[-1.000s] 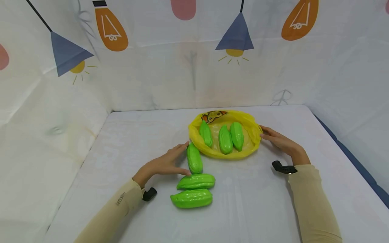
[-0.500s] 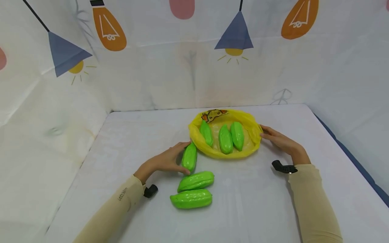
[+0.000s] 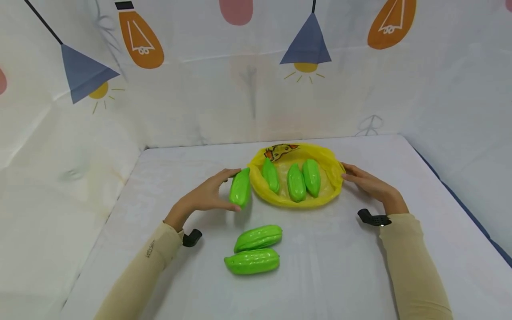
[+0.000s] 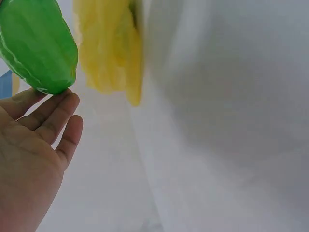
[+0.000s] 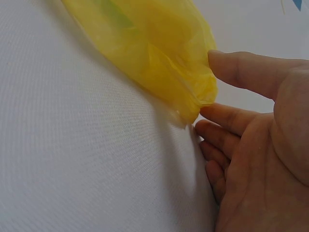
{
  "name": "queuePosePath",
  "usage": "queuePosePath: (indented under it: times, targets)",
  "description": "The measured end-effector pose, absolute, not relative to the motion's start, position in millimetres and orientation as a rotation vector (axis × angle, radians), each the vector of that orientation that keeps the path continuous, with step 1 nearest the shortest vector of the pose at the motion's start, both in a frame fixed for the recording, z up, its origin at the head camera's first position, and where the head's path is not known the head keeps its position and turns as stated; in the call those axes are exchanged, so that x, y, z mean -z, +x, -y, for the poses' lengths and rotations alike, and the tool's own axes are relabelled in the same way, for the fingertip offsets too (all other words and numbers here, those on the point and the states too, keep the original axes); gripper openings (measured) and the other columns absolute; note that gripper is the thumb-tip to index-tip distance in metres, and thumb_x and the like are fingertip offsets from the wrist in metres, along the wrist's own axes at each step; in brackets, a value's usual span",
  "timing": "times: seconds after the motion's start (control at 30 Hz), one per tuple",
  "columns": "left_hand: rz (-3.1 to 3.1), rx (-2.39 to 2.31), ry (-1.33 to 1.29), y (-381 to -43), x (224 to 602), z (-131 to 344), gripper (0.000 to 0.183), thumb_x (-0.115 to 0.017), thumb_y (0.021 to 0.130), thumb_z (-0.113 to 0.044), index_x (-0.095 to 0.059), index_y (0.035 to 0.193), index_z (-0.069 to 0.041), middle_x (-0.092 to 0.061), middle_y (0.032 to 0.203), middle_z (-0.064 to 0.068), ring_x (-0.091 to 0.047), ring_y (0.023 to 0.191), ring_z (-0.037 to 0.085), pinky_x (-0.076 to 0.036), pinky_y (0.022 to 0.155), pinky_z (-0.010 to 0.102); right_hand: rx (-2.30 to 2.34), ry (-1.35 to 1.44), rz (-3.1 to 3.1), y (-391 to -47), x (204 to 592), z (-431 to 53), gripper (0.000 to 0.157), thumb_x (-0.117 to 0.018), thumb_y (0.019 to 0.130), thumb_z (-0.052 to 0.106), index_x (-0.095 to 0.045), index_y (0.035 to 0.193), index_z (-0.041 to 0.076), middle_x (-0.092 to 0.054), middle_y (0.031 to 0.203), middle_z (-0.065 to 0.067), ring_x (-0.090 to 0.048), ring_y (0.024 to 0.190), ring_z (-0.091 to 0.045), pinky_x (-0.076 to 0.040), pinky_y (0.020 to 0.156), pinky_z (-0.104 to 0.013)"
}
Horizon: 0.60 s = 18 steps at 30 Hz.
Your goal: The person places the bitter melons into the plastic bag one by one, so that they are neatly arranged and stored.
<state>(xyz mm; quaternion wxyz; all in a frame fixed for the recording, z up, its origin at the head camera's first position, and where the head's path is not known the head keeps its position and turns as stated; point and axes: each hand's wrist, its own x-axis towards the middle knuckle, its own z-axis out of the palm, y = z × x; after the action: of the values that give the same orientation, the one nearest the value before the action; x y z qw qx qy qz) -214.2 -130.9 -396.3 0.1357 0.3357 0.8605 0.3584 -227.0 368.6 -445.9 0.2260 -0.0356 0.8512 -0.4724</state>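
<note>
My left hand (image 3: 204, 192) holds a shiny, ridged green gourd-like vegetable (image 3: 240, 188) between thumb and fingertips, raised just left of the yellow plastic bag (image 3: 296, 205). In the left wrist view, the fingers lie against the lower end of the green piece (image 4: 41, 46); its upper end is cut off. My right hand (image 3: 370, 184) holds the bag's right rim. Up close in the right wrist view, thumb and index finger take the edge of the yellow bag (image 5: 159, 63). Inside the open bag lie several similar green pieces (image 3: 296, 183).
Two more green gourd-like pieces (image 3: 258, 238) lie one in front of the other near the middle of the white table (image 3: 328, 262). White cloth (image 3: 192, 111) printed with lamps and bulbs stands behind the table and along its sides.
My left hand has taken hold of the green piece nearest the bag and lifted it up and away from the other two. The right hand stays at the bag's rim.
</note>
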Motion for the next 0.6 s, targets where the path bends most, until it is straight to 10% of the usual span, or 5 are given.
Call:
queuePosePath:
  times: [0.6]
  targets:
    - [-2.43, -1.004, 1.037, -247.4, 382.0, 90.0, 0.107, -0.085, 0.07, -0.05, -0.028, 0.154, -0.017, -0.037, 0.153, 0.001, -0.034, 0.143, 0.025, -0.029, 0.117, 0.053, 1.349, -0.107, -2.332, -224.5, 443.5, -369.8, 0.08, -0.052, 0.099, 0.047, -0.009, 0.159, 0.015, -0.002, 0.166, -0.012, 0.006, 0.151, -0.039, 0.001, 0.117, -0.066]
